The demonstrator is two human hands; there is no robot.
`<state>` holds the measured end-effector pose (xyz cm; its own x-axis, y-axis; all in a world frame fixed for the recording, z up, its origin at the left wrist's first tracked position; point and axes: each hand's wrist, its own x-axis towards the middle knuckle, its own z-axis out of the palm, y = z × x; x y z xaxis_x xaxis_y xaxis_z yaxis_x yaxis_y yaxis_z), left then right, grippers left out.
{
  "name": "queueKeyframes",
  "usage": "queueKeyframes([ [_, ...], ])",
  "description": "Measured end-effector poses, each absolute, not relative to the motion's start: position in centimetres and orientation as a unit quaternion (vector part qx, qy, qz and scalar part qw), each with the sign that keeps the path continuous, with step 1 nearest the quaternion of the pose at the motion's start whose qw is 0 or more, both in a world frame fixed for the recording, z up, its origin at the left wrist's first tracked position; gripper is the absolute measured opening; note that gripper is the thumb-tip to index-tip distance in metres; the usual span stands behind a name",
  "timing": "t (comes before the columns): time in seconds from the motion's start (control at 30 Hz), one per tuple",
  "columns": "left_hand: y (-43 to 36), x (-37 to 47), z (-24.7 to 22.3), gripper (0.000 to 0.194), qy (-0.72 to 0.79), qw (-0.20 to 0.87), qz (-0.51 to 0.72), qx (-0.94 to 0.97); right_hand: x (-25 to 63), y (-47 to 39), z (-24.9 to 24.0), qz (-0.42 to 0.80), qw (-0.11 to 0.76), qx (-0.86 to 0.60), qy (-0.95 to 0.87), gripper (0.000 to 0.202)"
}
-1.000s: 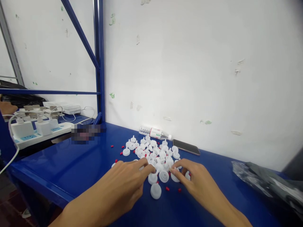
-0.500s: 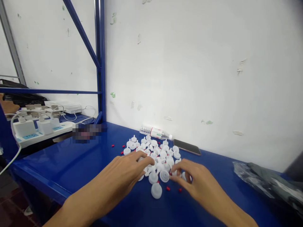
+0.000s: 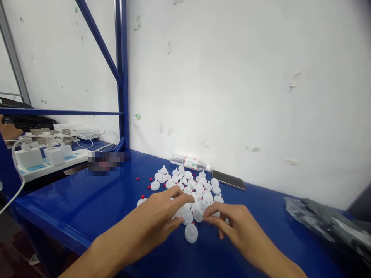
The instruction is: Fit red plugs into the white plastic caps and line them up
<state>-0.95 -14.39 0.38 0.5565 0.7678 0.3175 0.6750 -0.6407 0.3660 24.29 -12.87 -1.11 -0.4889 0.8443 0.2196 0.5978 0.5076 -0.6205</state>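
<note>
A pile of white round plastic caps with narrow spouts (image 3: pixel 199 188) lies on the blue table (image 3: pixel 95 204). My left hand (image 3: pixel 162 210) reaches over the pile's left side, thumb and index finger apart, hiding some caps. My right hand (image 3: pixel 232 220) pinches thumb and index finger together at the rim of a tilted white spouted cap (image 3: pixel 197 213). Nearest me stands a single cap (image 3: pixel 191 233) with a bit of red at its top. Left of my left hand is a cap with a red tip (image 3: pixel 142 199). Small red tip covers (image 3: pixel 138 178) lie loose around the pile.
Behind the pile lie a clear bottle (image 3: pixel 193 163) and a dark phone (image 3: pixel 228 180) by the wall. A grey bag with clear plastic (image 3: pixel 324 220) is at the right. On the left stand a power strip with chargers (image 3: pixel 55 156) and a blue metal frame (image 3: pixel 123 85).
My right hand has moved slightly left, its fingertips now together at a cap that has tilted. My left hand has shifted a little right. Two red tip covers near my right hand no longer show.
</note>
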Motion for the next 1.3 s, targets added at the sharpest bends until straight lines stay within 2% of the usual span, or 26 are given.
queueKeyframes([
  [0.1,-14.7,-0.2,0.2,0.045,0.400,0.114,0.231,0.880,23.8,-13.2,-0.8,0.290,0.334,-0.440,-0.782,0.017],
  [0.17,-15.0,0.3,-0.1,0.051,0.390,0.113,0.232,0.884,23.6,-13.3,-0.8,0.314,0.360,-0.437,-0.762,0.018],
  [0.23,-15.1,0.6,-0.3,0.053,0.382,0.105,0.231,0.889,23.6,-13.4,-1.0,0.333,0.366,-0.431,-0.754,0.017],
  [0.43,-15.4,1.0,-0.6,0.038,0.378,0.084,0.215,0.897,23.8,-13.3,-1.0,0.379,0.377,-0.425,-0.731,0.014],
  [0.7,-16.0,1.6,-0.5,0.048,0.365,0.096,0.189,0.907,23.3,-12.9,-1.3,0.549,0.390,-0.369,-0.641,0.039],
  [0.97,-16.4,1.8,0.3,0.045,0.355,0.165,0.237,0.889,23.3,-12.8,-1.7,0.561,0.396,-0.358,-0.633,0.042],
  [1.1,-15.9,1.0,0.7,0.036,0.374,0.150,0.268,0.875,23.4,-12.7,-1.5,0.537,0.413,-0.360,-0.642,0.043],
  [1.3,-12.6,-3.7,2.4,0.025,0.482,0.095,0.370,0.789,24.2,-12.3,-1.6,0.471,0.410,-0.371,-0.687,0.038],
])
